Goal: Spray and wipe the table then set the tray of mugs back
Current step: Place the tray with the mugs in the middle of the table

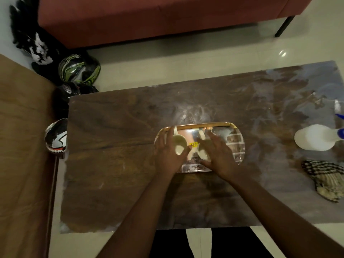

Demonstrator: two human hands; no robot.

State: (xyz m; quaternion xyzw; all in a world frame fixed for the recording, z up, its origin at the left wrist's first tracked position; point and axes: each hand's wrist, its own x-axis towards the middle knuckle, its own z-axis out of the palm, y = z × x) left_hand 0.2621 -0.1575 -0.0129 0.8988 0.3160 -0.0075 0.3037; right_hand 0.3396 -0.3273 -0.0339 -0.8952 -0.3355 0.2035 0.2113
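A mirrored tray (236,144) with a gold rim lies in the middle of the dark wooden table (115,146). Two pale mugs stand on it side by side. My left hand (167,155) curls round the left mug (179,146), fingers on its left side and thumb on its right. The right mug (202,152) is cupped from the right by my right hand (219,157), which hides much of it. A yellow price sticker (194,144) shows on the tray between the mugs.
A white spray bottle (314,137) with a blue head lies on the table's right end, with a checked cloth (323,179) just in front of it. Several helmets (78,69) sit on the floor past the table's left end. A red sofa (149,17) stands beyond.
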